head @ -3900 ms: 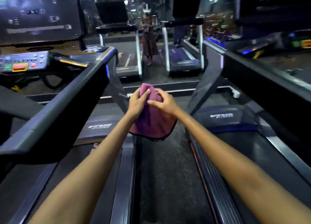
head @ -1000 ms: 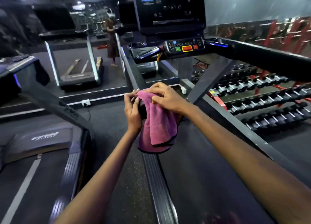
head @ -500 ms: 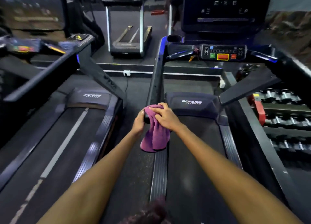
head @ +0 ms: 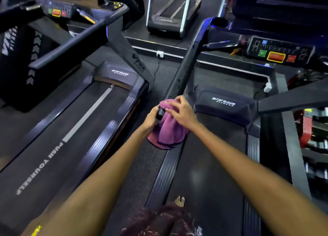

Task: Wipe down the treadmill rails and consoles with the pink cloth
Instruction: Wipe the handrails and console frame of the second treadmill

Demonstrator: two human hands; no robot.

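Observation:
The pink cloth (head: 168, 131) is draped over the near end of the dark left handrail (head: 184, 70) of the right treadmill. My left hand (head: 152, 117) grips the rail end and the cloth from the left side. My right hand (head: 179, 111) lies on top of the cloth, fingers curved over it and pressing it onto the rail. The cloth's lower edge hangs down below both hands. The rail rises away from me to the console (head: 278, 52) with green, red and orange buttons at the upper right.
A second treadmill (head: 85, 115) with its own console (head: 58, 11) stands on the left, a narrow floor strip between the two. A third treadmill (head: 170, 14) is farther ahead. Dumbbell racks (head: 314, 129) line the right edge. My bare foot (head: 179, 200) stands on the right belt.
Since 3.9 s ago my view swung to the right treadmill and then tilted down. Both hands carried the cloth onto its left rail end, where they have stayed for the last half second.

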